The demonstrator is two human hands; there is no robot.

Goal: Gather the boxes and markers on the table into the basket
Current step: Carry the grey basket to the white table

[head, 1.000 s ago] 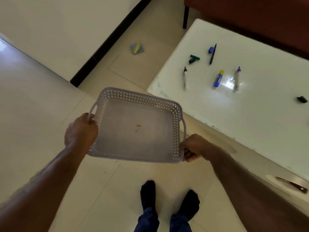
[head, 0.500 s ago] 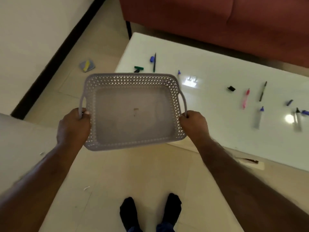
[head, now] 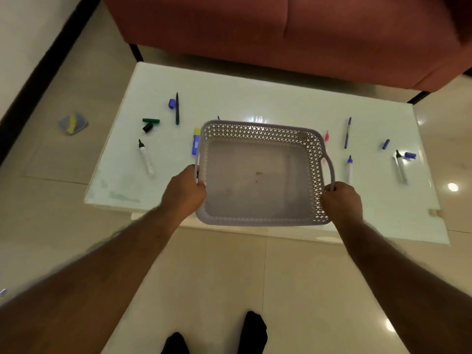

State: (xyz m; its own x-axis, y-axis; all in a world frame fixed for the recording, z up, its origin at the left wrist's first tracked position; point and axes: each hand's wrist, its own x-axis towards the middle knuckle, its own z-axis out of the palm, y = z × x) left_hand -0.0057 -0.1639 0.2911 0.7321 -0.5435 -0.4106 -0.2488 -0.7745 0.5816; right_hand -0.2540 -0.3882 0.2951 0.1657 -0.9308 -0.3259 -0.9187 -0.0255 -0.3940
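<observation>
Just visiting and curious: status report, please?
Both hands, left and right, grip the basket handles. Basket empty, held over the table. Markers lie scattered either side.

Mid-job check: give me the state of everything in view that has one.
basket: empty, held over the table
left hand: grips the left handle
right hand: grips the right handle
white marker: uncapped, lying flat
blue cap: off, loose beside a dark pen
</observation>
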